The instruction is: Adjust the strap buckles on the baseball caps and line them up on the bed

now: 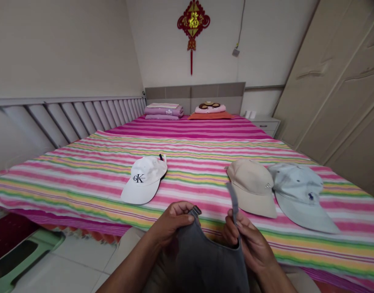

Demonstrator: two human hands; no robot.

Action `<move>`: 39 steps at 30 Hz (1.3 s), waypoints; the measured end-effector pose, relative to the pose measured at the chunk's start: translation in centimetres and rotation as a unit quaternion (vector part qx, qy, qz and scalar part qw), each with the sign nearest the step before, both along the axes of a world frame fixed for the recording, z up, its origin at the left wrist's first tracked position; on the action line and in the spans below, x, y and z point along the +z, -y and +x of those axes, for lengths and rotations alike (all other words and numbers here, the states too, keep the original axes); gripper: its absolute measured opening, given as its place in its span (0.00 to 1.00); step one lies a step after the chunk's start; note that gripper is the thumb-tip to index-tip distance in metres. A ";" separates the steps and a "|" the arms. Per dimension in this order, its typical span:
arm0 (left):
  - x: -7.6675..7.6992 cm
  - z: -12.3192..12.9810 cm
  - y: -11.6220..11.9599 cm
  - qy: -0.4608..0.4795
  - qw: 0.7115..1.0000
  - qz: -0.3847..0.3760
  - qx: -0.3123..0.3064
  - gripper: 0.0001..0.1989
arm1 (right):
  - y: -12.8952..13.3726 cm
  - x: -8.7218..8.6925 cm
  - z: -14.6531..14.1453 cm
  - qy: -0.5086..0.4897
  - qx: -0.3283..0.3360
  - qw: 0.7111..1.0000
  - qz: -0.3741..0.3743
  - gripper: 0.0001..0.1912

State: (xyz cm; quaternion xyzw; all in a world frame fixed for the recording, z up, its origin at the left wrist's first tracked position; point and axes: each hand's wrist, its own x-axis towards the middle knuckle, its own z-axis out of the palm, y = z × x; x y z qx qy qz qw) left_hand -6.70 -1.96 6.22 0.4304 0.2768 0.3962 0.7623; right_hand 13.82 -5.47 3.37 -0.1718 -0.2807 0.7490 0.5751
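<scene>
A dark grey cap [209, 260] is held over my lap at the bed's near edge, its back opening facing up. My left hand [174, 221] pinches the strap end with the metal buckle [195, 211]. In my right hand [248, 240] is the other side of the opening, where the loose strap [232, 197] sticks up between the fingers. The two strap ends are apart. On the bed beyond lie a white cap [142, 179] with black letters to the left, a beige cap [251, 187] to the right, and a pale blue cap [299, 195] touching the beige one.
A striped sheet covers the bed [193, 162]. Folded purple bedding [164, 112] and a pink and orange pile [209, 112] sit by the headboard [175, 92]. A rail [83, 116] runs along the left. A green stool [25, 260] stands at lower left.
</scene>
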 end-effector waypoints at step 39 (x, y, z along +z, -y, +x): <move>-0.6 1.8 0.3 0.146 0.987 -0.063 0.025 0.10 | -2.0 3.0 -3.4 0.150 0.070 0.986 -0.030 0.12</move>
